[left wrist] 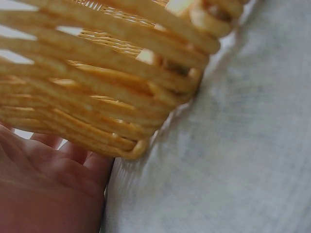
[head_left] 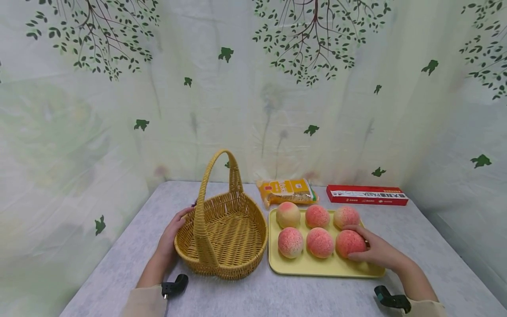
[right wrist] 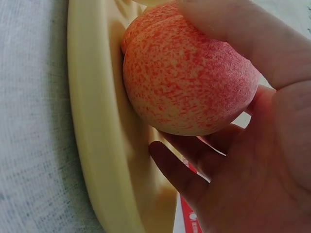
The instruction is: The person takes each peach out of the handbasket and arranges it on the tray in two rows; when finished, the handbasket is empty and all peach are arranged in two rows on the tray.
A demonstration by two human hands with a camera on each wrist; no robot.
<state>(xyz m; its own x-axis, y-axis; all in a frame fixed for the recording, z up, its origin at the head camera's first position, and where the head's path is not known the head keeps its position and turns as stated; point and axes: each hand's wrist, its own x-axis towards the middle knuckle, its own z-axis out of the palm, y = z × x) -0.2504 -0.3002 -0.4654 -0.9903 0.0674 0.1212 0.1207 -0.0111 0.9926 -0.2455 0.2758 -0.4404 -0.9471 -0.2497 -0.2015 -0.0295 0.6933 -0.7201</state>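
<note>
A round wicker basket (head_left: 237,233) with a tall arched handle stands left of centre. My left hand (head_left: 171,233) rests against its left outer side. In the left wrist view the fingers (left wrist: 73,151) lie along the woven wall (left wrist: 107,111); the fingertips are hidden behind it. To the right, a yellow tray (head_left: 328,269) carries several pink-red peaches in two rows. With thumb and fingers curved round it, my right hand (head_left: 378,250) grips the front right peach (head_left: 350,243), which is low over the tray; whether it touches the tray I cannot tell.
Behind the tray lie an orange-yellow bag of dry food (head_left: 287,192) and a long red pasta box (head_left: 366,195). A printed curtain (head_left: 253,110) hangs along the back of the grey table (head_left: 229,299). The basket's right side stands close to the tray's left edge.
</note>
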